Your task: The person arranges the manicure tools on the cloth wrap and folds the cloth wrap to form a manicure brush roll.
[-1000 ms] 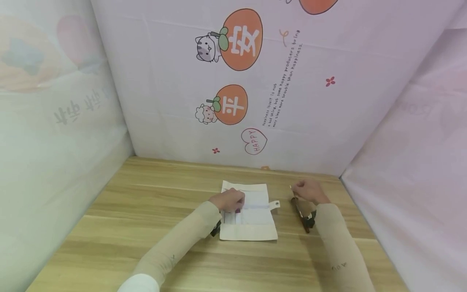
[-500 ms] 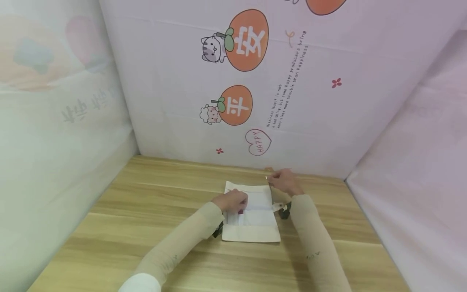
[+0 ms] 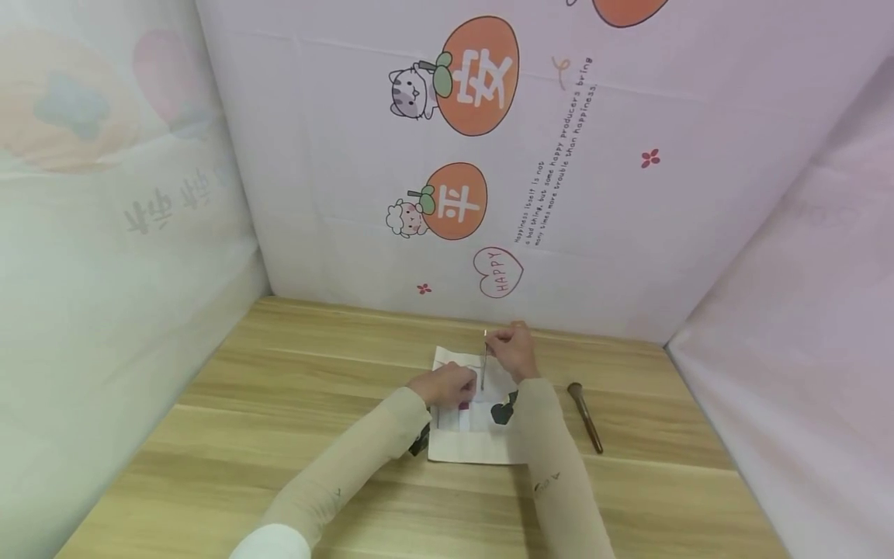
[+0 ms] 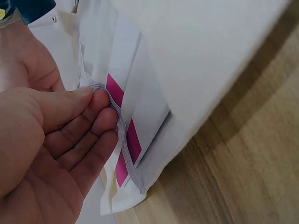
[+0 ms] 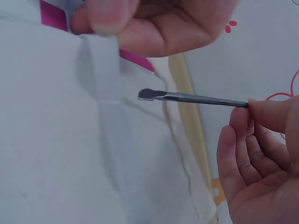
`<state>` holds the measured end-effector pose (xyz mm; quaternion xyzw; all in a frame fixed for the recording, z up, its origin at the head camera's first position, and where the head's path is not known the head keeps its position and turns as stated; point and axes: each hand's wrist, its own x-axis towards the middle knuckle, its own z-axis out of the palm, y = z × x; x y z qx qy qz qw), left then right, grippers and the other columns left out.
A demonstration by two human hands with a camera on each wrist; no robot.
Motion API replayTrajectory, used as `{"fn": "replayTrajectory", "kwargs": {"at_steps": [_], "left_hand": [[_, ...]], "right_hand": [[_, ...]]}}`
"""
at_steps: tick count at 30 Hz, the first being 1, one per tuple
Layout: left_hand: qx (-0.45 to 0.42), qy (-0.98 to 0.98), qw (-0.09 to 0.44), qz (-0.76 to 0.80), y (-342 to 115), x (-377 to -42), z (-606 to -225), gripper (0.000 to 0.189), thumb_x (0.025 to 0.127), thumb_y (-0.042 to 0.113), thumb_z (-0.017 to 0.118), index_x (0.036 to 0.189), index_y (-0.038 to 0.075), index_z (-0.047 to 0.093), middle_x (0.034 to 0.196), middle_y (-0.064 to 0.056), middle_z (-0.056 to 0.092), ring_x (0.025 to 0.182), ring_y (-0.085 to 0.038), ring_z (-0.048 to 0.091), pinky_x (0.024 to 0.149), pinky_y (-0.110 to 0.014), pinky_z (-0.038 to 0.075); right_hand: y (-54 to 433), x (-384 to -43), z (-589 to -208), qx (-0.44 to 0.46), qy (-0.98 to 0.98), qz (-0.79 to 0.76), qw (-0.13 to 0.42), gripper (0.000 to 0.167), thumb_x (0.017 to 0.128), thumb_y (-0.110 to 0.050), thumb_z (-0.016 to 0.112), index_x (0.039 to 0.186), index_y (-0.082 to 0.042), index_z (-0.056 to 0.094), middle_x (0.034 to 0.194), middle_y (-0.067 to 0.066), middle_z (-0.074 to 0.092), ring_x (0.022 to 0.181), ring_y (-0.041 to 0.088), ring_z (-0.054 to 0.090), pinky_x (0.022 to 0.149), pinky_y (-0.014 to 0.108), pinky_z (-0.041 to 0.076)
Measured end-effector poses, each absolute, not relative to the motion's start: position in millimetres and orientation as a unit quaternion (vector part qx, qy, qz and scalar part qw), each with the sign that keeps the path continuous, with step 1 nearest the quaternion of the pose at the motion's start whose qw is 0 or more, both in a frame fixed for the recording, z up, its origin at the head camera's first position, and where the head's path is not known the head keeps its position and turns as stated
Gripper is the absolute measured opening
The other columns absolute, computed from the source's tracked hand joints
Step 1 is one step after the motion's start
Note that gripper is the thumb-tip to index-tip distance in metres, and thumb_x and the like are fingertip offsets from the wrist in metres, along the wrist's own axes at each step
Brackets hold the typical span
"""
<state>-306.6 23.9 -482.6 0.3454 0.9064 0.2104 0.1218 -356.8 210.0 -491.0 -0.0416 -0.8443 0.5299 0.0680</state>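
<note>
A cream fabric roll pouch (image 3: 457,450) lies unfolded on the table. My left hand (image 3: 445,385) pinches its elastic band (image 4: 122,128) between thumb and fingertips, lifting it a little from the cloth in the left wrist view. Under the band sit flat white strips (image 4: 154,105) with magenta ends. In the right wrist view, my right hand (image 5: 261,154) pinches a thin metal cuticle pusher (image 5: 201,99) by one end. Its flat spoon-shaped tip points at the raised band, apart from it. The right forearm hides part of the pouch in the head view.
A makeup brush (image 3: 587,419) with a dark handle lies on the wooden table (image 3: 314,349) to the right of the pouch. White printed cloth walls (image 3: 335,194) close off the back and both sides.
My right hand has carried the cuticle pusher leftward from beside the brush to over the pouch. The left hand keeps its hold on the band.
</note>
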Motion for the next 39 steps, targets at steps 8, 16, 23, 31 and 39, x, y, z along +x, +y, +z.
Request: {"fn": "replayTrajectory", "kwargs": {"at_steps": [8,16,23,31,39], "left_hand": [[0.344,0.907,0.119,0.212,26.5,-307.7,-482.1,0.014,0.104,0.009,0.062,0.090,0.010,0.067,0.080,0.000,0.071,0.067,-0.005,0.054,0.067,-0.019,0.045],[0.343,0.908,0.118,0.208,26.4,-308.3,-481.9,0.014,0.104,0.011,0.064,0.091,0.011,0.067,0.078,0.004,0.067,0.068,-0.005,0.054,0.067,-0.019,0.045],[0.345,0.908,0.115,0.207,24.6,-306.0,-478.3,0.017,0.104,0.011,0.063,0.087,0.013,0.062,0.076,0.006,0.060,0.066,-0.005,0.052,0.064,-0.019,0.044],[0.346,0.906,0.123,0.209,24.7,-305.0,-476.5,0.013,0.104,0.010,0.063,0.094,0.007,0.069,0.078,0.001,0.066,0.067,-0.007,0.053,0.067,-0.021,0.044],[0.336,0.910,0.118,0.210,26.2,-306.2,-480.7,0.011,0.103,0.011,0.065,0.093,0.010,0.069,0.078,0.004,0.067,0.069,-0.006,0.056,0.069,-0.021,0.048]], "right_hand": [[207.4,-356.2,-502.9,-0.054,-0.828,0.556,0.036,0.014,0.099,-0.006,0.070,0.103,0.005,0.077,0.105,0.017,0.077,0.079,0.010,0.067,0.072,0.020,0.056],[211.4,-343.4,-495.1,-0.023,-0.866,0.499,-0.014,0.017,0.097,-0.013,0.073,0.098,0.003,0.077,0.092,0.010,0.077,0.078,0.011,0.065,0.070,0.021,0.054],[217.6,-332.0,-485.5,-0.019,-0.904,0.419,-0.087,0.020,0.091,-0.022,0.075,0.085,-0.004,0.078,0.075,-0.001,0.066,0.076,0.015,0.057,0.066,0.025,0.045],[223.3,-325.3,-481.7,-0.011,-0.886,0.435,-0.163,0.020,0.093,-0.019,0.075,0.098,-0.001,0.081,0.085,0.005,0.080,0.080,0.014,0.073,0.077,0.029,0.061],[227.6,-325.6,-481.4,-0.022,-0.860,0.474,-0.189,0.016,0.094,-0.011,0.072,0.099,0.002,0.080,0.089,0.011,0.080,0.078,0.017,0.077,0.077,0.031,0.065]]}}
